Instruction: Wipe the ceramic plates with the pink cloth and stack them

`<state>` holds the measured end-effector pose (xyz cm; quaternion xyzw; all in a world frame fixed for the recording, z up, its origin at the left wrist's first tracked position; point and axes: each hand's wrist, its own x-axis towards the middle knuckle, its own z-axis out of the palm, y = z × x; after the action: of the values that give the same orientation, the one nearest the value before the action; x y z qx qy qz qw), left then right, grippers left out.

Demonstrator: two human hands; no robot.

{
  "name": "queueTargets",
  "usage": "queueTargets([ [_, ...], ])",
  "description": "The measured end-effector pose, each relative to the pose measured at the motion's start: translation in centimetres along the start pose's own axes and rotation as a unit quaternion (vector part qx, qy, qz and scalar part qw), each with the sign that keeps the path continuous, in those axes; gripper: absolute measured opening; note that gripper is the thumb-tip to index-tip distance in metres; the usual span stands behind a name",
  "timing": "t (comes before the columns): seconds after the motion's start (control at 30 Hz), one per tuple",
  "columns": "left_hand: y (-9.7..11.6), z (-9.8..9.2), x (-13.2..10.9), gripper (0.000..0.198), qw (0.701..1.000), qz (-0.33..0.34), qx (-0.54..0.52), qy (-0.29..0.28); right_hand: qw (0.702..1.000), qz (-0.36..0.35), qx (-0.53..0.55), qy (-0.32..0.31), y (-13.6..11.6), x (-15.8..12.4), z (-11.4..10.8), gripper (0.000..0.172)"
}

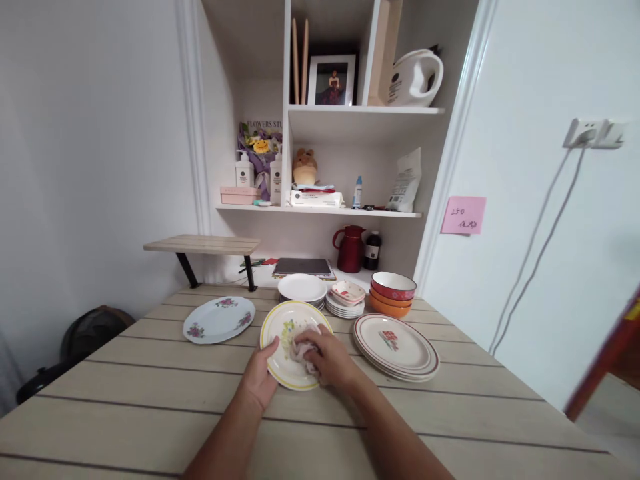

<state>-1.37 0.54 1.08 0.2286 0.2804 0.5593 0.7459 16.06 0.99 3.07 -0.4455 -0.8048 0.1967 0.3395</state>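
Wooden table (pixel 150 373): your left hand (pixel 261 379) grips the yellow-rimmed plate (pixel 285 320) at mid-table, while your right hand (pixel 327 360), fingers curled, presses a cloth (pixel 304 348) onto it.

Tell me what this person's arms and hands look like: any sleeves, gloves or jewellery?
Both are bare. The left hand and right hand wear no gloves, and no ring, watch or bracelet can be seen. The left forearm and right forearm are uncovered down to the bottom edge of the picture, so no sleeve shows. No tattoos or other markings are visible.
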Motion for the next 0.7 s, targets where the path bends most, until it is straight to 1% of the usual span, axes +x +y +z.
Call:
queueTargets([
  [0.07,-0.1,0.1,0.0,0.057,1.000,0.001,0.004,0.004,0.996,0.045,-0.021,0.075,0.8,0.2,-0.2,0.035],
  [0.13,-0.1,0.2,-0.1,0.055,1.000,0.003,0.005,0.002,0.986,0.086,-0.058,0.133,1.5,0.4,-0.6,0.027],
  [0.23,-0.2,0.6,-0.4,0.056,1.000,0.006,0.014,-0.005,0.962,0.133,-0.128,0.202,1.8,0.6,-1.1,0.020],
  [0.3,-0.4,1.0,-0.8,0.056,0.999,0.007,0.029,-0.012,0.949,0.149,-0.154,0.231,1.5,0.9,-1.1,0.020],
  [0.37,-0.6,1.4,-1.1,0.054,0.998,0.001,0.045,-0.031,0.947,0.143,-0.149,0.247,1.2,1.1,-0.8,0.025],
  [0.47,-1.0,1.8,-1.3,0.050,0.995,-0.016,0.060,-0.074,0.949,0.119,-0.103,0.271,0.9,1.6,0.1,0.034],
  [0.53,-1.2,1.9,-1.3,0.050,0.993,-0.023,0.066,-0.096,0.953,0.102,-0.072,0.278,0.8,1.9,0.6,0.037],
  [0.6,-1.3,1.8,-1.2,0.052,0.991,-0.025,0.071,-0.109,0.963,0.073,-0.047,0.256,0.7,2.0,1.1,0.038],
  [0.7,-1.5,1.5,-1.1,0.055,0.990,-0.017,0.070,-0.122,0.980,0.009,-0.009,0.198,0.4,2.2,1.5,0.037],
])
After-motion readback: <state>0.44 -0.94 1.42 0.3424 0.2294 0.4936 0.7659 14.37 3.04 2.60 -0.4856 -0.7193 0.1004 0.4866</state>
